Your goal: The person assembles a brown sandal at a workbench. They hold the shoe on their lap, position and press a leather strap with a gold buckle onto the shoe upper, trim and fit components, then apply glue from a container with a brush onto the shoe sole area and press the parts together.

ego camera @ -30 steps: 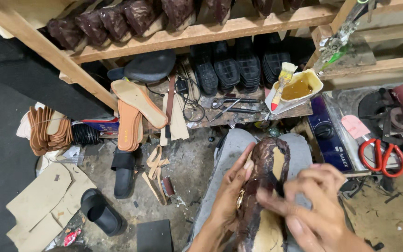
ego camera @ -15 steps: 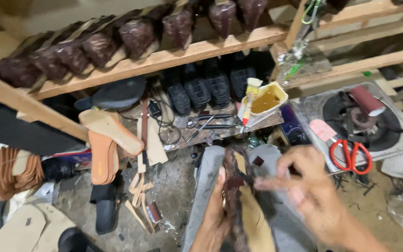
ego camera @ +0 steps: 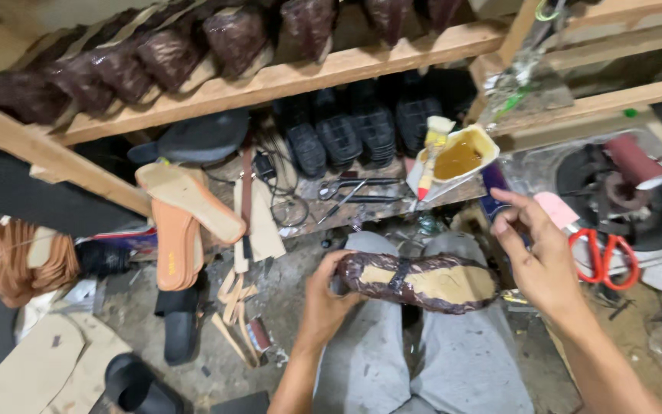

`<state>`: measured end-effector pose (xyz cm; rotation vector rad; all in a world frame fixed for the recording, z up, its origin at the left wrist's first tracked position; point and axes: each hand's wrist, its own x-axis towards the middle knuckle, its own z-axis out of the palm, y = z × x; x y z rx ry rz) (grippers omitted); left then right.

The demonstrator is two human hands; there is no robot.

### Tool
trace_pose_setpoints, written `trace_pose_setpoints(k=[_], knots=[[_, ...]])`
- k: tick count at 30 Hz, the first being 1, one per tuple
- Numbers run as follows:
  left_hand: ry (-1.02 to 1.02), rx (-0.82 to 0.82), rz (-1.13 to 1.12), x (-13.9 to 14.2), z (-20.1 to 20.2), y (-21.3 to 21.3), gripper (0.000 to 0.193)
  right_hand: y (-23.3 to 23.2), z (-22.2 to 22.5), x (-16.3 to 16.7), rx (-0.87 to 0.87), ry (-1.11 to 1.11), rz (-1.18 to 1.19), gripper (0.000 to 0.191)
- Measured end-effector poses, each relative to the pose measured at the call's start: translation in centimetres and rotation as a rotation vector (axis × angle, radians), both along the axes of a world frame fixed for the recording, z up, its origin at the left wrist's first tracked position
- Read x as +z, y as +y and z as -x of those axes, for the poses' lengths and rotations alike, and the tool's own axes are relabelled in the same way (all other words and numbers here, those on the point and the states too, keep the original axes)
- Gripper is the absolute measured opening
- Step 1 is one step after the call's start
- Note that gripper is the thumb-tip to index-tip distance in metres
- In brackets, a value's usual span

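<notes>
Shoe (ego camera: 423,282) on lap, glue tub (ego camera: 457,157) behind, scissors (ego camera: 605,257) right

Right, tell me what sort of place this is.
Most likely a small shoemaking workshop. A wooden shelf holds a row of wrapped shoe forms, loose soles lie about, and the left hand holds a part-made sandal near an open glue container.

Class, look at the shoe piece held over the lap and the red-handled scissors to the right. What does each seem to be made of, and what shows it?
Shoe piece: a glossy dark brown skin, probably leather or a synthetic, wrinkled and folded over a matt tan board-like insole; the left hand grips its end. Scissors: smooth red handles, likely plastic; blades hidden behind the right hand.
</notes>
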<state>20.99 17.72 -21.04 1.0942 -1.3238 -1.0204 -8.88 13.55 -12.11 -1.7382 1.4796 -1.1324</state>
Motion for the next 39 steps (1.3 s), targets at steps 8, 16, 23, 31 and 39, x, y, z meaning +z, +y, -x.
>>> trace_pose_setpoints(k=[8,16,23,31,39], knots=[[-0.062,-0.041,0.123,-1.0,0.5,2.0,0.058,8.0,-3.0,-2.5,-0.199,0.407,0.050,0.064],[-0.009,0.000,0.086,-2.6,1.1,2.1,0.048,10.2,-2.0,-7.5,-0.449,1.064,0.151,0.069],[-0.210,0.028,0.271,0.0,0.3,3.7,0.058,8.1,2.0,-9.7,-0.242,0.399,0.299,0.041],[-0.397,0.400,-0.023,-2.4,-7.8,0.0,0.033,9.1,0.0,-15.7,-0.312,-0.377,0.375,0.065],[-0.858,0.849,-0.071,-6.9,-12.6,-11.6,0.038,7.6,4.1,-20.5,-0.312,-0.366,0.478,0.074]])
